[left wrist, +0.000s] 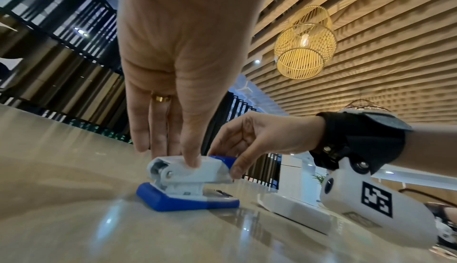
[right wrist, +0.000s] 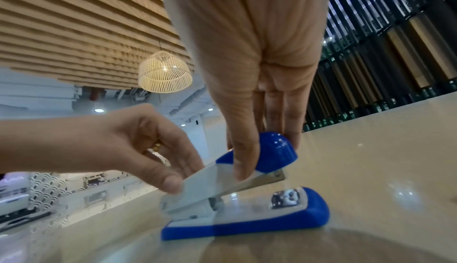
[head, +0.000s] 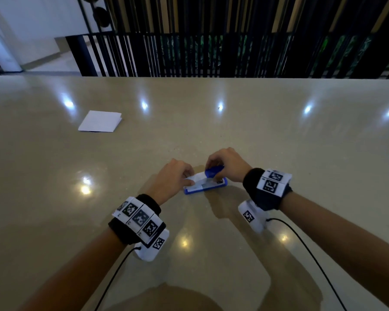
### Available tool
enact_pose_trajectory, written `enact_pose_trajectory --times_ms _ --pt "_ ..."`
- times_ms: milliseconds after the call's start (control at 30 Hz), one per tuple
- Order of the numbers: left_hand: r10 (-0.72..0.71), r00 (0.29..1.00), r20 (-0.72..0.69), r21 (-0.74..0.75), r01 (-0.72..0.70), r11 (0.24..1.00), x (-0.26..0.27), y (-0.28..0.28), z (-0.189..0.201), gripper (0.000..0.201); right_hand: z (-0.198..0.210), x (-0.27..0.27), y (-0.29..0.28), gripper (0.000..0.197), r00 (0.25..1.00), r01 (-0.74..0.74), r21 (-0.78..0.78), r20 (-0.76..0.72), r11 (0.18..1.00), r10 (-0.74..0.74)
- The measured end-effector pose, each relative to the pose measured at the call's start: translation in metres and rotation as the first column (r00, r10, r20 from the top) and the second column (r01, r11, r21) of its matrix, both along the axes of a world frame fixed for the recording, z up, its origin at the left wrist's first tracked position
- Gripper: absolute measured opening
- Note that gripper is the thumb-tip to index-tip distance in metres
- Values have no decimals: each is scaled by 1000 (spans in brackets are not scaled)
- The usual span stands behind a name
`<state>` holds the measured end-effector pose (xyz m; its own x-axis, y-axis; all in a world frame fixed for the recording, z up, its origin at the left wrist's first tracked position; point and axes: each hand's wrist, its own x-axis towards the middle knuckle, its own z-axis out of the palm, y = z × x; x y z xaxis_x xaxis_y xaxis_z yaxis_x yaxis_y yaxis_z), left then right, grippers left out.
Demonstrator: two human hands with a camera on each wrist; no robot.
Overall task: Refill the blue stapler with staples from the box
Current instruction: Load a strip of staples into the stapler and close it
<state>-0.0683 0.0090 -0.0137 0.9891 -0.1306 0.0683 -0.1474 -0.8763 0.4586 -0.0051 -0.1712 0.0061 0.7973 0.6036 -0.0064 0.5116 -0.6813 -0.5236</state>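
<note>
We see the blue stapler (head: 206, 184) low in the centre of the head view, its base flat on the beige table (head: 279, 142) and its top arm tilted up off the base. Our right hand (head: 228, 164) pinches the blue front cap between thumb and fingers. Our left hand (head: 173, 176) pinches the white rear end the same way. A folded white paper (head: 100, 121) lies well apart, toward the upper left.
</note>
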Motion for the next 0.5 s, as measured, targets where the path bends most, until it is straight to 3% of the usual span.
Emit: enact_pose_trajectory --times_ms 233,500 --pt "97 994 47 -73 -93 993 18 16 2 27 2 29 24 28 1000 -7 21 7 1000 7" --pt "95 994 55 -57 -92 994 23 18 1 26 -4 32 26 28 1000 25 35 13 999 -26"
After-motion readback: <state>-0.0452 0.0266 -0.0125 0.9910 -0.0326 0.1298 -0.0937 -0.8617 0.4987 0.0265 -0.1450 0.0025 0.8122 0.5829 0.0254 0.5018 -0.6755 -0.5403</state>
